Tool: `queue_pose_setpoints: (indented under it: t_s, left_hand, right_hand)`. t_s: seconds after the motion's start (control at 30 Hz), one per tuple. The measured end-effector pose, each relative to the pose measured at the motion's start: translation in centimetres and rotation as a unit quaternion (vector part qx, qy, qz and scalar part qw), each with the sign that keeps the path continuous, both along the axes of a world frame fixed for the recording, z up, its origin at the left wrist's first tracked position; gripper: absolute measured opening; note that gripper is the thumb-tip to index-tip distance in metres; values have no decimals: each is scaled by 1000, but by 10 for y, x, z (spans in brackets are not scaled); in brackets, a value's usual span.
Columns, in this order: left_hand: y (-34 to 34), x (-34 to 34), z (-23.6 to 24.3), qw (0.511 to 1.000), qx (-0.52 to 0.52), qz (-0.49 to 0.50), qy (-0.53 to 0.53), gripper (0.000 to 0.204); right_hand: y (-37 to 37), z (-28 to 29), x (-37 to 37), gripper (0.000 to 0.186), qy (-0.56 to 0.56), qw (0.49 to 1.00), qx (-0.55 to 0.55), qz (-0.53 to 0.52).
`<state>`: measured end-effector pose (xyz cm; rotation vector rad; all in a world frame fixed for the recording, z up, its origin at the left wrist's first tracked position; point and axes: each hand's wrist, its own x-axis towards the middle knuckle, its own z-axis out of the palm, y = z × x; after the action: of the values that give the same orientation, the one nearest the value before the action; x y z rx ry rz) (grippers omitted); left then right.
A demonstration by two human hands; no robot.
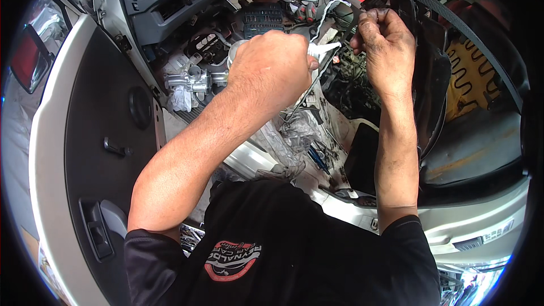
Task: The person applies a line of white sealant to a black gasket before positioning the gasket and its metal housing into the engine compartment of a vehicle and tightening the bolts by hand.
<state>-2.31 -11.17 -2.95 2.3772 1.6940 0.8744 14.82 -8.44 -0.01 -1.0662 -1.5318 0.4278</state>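
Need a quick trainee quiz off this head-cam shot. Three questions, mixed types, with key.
1. Multiple choice: what sticks out of the left hand?
a) a hammer
b) a white tapered nozzle
c) a red rag

2. True or false: the silver metal part lies to the right of the right hand in the picture.

3. Fill in the blank: the window crank is mounted on the black ____ panel.

Key:
1. b
2. False; it lies well to the left of both hands.
3. door
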Motion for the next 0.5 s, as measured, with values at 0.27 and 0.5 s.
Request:
queue_pose_setpoints:
  t_s: [0.27,0.5]
  left_hand:
    - [-2,1,3,1000,-8,-5,13,32]
    - [0,3,-18,1000,-4,-10,3,30]
  right_hand:
    - [-1,1,0,11,-8,1000,-3,-12]
    - [0,0,0,12,-11,1000,-6,-6]
